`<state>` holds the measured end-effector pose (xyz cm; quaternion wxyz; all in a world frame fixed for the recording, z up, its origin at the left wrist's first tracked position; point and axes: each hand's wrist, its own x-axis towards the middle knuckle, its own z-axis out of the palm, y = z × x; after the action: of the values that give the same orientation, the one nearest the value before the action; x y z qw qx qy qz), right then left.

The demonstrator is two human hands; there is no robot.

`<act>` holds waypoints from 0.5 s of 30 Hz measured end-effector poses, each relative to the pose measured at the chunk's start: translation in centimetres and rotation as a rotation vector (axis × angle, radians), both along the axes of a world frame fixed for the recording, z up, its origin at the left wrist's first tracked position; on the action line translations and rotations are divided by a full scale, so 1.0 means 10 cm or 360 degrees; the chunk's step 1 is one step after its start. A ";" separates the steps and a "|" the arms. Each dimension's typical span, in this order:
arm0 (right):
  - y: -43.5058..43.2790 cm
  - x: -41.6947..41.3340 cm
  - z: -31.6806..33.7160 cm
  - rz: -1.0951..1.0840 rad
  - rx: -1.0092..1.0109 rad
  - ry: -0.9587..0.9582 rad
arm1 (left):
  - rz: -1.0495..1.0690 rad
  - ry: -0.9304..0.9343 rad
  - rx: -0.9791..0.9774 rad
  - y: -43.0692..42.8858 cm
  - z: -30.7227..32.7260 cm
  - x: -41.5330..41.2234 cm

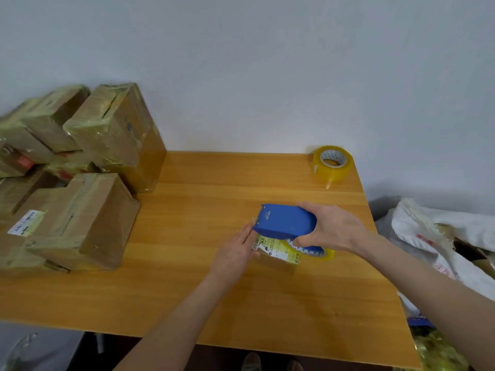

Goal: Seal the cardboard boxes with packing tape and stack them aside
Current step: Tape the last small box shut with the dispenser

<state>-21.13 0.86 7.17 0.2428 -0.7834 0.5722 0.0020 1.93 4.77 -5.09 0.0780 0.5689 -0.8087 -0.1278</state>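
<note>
While the right hand [334, 228] grips the dispenser [285, 220], the box [276, 259] lies half-hidden.

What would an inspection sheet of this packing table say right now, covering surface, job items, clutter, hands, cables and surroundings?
Surface: wooden table, bare wood showing in the middle and at the front.
Job's things: small labelled box near the middle; blue tape dispenser held over it; taped boxes piled at the left.
Clutter: spare tape roll at the far right corner.
Grippers: left hand presses straight fingers on the box's left side; right hand grips the dispenser.
Cables: nothing seen.
Surroundings: pale wall behind; white sack to the right of the table.
</note>
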 end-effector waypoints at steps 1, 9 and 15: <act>0.01 -0.03 0.01 -0.0008 0.0023 -0.0003 | 0.0006 -0.0037 0.0002 0.00 0.00 0.00; 0.16 -0.62 -0.11 -0.0238 0.0231 -0.0009 | 0.0060 -0.0147 0.0025 0.01 0.07 -0.08; 0.22 -0.53 -0.28 -0.0242 0.0252 -0.0024 | 0.0066 -0.0004 0.0084 0.05 0.09 0.01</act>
<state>-26.38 3.04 4.34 0.3078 -0.7160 0.6262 0.0230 1.99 5.22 -4.22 0.0645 0.5875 -0.7932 -0.1468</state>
